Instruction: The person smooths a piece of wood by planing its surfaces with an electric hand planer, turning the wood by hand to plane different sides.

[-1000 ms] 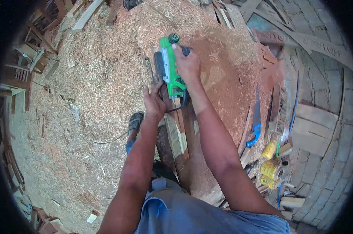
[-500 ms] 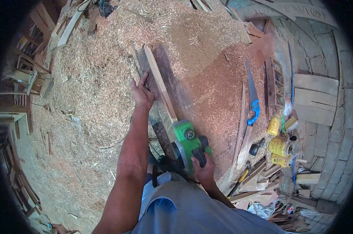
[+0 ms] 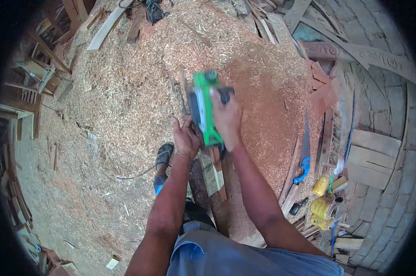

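Note:
A green electric hand planer [image 3: 207,110] rides on a narrow wooden strip [image 3: 217,175], whose near end shows below the tool. My right hand [image 3: 227,117] is wrapped round the planer's black rear handle. Beside the tool's left side lies my left hand [image 3: 186,140], palm partly up and fingers apart. Its fingertips are close to the strip and the dark support board [image 3: 199,179]; whether they touch is hidden. Most of the strip's far part is covered by the planer.
Wood shavings [image 3: 134,92] cover the ground. To the right lie a blue-handled handsaw [image 3: 304,156], yellow containers [image 3: 322,207] and wood offcuts [image 3: 293,198]. A foot in a dark shoe [image 3: 165,154] stands left of the support, near a black cord [image 3: 136,177].
My right hand has pushed the planer forward along the strip, away from my body. My left hand now sits lower in view, beside the planer. The camera view has shifted.

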Tool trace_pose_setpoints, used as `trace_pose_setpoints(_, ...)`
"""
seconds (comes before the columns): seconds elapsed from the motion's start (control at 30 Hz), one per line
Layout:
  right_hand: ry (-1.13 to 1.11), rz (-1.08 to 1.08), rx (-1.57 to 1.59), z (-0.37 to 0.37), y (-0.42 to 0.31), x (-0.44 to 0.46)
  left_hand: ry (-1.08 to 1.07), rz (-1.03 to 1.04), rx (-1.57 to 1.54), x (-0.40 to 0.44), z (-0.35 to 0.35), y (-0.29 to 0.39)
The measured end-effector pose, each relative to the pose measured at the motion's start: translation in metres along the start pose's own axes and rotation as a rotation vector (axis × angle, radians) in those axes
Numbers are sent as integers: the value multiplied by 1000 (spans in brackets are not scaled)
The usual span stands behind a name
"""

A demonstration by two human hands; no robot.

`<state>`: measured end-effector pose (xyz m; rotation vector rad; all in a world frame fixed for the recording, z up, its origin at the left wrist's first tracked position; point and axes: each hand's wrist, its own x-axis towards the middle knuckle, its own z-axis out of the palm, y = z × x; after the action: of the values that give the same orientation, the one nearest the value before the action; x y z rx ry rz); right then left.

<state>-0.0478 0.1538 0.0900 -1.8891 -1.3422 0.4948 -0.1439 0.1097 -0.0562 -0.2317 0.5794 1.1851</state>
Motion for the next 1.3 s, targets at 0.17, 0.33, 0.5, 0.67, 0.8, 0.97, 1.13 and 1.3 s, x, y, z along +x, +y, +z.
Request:
trace_pose_setpoints(0.17,-29,10,-13,58,-4,109,-138,-21,-59,-5,-1,2)
trace_pose_setpoints(0.33,-59,11,44,10,21,23,95,-15,-18,10,-11,-3)
trace_pose_setpoints(0.5,-198,343,-139,-115,46,-209,-117,0,40,-4,1,-1)
trace_pose_setpoints(0.67,-150,370,-162,-175,127,-388,-122,-19,154,-9,10,2)
trace_pose_setpoints(0.8,-88,331,-188,-163,101,-355,-81,-22,139,-10,9,0)
trace_pose_setpoints(0.97,-9,196,-170,-114,58,-243,-158,10,85,-6,-2,2)
trace_pose_setpoints(1.13,-68,220,-16,-62,36,-121,-166,30,104,-4,-4,2)
trace_pose_setpoints(1.3,17,-34,3,10,25,8,-117,-42,-50,11,-20,-4)
